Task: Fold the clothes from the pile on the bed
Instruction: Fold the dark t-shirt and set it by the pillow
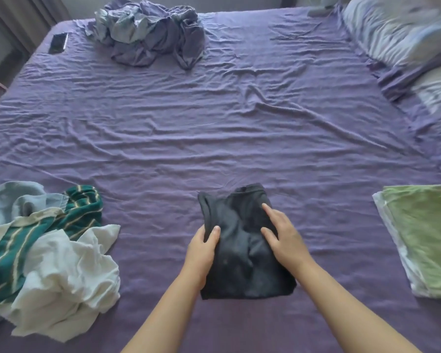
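Left hand: the left hand (203, 247) is on the near-left edge of the dark grey folded cotton garment (242, 247), thumb on top and fingers wrapped round the edge, gripping it; the fingertips underneath are hidden.
Right hand: the right hand (281, 235) lies flat on the garment's right side, fingers straight and spread, pressing down, nothing clasped.
Dark garment: folded into a compact rectangle on the purple wrinkled bed sheet (214, 128), right in front, between both forearms; which garment it is I can't make out.
Pile, near left: an unfolded heap (43, 250) of white cloth, a green-and-cream striped knit and pale blue fabric, cut off by the left frame edge.
Stack, near right: a light green folded cloth stack (423, 238) over white layers, apart from the hands.
Far right: blue-and-white striped pillows (397, 31), blurred and partly out of frame.
Far left: a crumpled purple-grey bedding bundle (150, 31), with a black flat phone (58, 43) beside it at the sheet's corner.
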A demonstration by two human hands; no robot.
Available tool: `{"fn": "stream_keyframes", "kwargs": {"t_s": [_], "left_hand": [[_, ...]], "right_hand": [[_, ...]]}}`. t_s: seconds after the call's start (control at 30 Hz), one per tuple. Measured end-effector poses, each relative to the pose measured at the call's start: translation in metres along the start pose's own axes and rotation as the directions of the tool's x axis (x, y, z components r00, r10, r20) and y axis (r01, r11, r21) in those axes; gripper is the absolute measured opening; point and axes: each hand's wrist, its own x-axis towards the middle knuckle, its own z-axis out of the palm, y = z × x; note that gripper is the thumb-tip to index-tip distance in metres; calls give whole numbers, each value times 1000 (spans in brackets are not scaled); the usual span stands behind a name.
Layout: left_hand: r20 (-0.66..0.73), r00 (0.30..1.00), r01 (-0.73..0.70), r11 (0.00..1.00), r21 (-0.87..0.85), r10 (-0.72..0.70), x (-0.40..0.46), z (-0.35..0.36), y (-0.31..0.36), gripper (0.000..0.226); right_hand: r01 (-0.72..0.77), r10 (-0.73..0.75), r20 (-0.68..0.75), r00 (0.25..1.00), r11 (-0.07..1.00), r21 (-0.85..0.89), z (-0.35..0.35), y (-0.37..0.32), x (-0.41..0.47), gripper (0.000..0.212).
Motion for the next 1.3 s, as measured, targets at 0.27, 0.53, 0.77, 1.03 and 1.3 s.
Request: {"fn": "stream_keyframes", "kwargs": {"t_s": [0.27,0.53,0.77,1.03,1.3], "left_hand": [[155,979,-123,991,-52,130,-32,137,36,18],[295,943,-143,988,-56,154,-55,306,42,16],[326,944,-59,998,5,54,-57,429,14,23],[252,951,-297,765,572,180,-60,447,-33,85],[616,762,-590,-180,787,197,-52,448,-43,64]], "right_hand": [[-39,35,-173,984,999,-22,-134,58,-27,58],[-91,70,-301,951,994,-56,-272,154,-56,55],[-205,172,-244,955,971,-120,-349,257,-56,56],[-317,299,-186,936,945,-78,-322,326,-60,59],[-387,322,-232,918,855,-346,-312,338,-56,55]]}}
